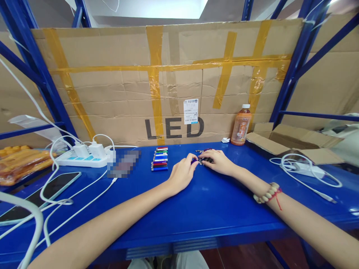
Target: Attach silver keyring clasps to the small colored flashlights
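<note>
Both my hands meet at the middle of the blue table (213, 209). My left hand (182, 173) is curled, its fingertips pinched on a small dark item that I cannot make out. My right hand (217, 160) rests with its fingers bent over a little heap of small dark metal parts (206, 160); what it holds is hidden. Just left of my left hand lies a neat row of several small coloured cylinders (159, 158), side by side. A beaded bracelet (267, 193) with a red thread is on my right wrist.
An orange drink bottle (241, 126) stands at the back right beside an open cardboard box (291, 140). A white power strip (84, 157) with chargers, white cables (56, 194) and a phone (36, 196) lie left. A white charger (305, 168) lies right. Taped cardboard (168, 82) walls the back.
</note>
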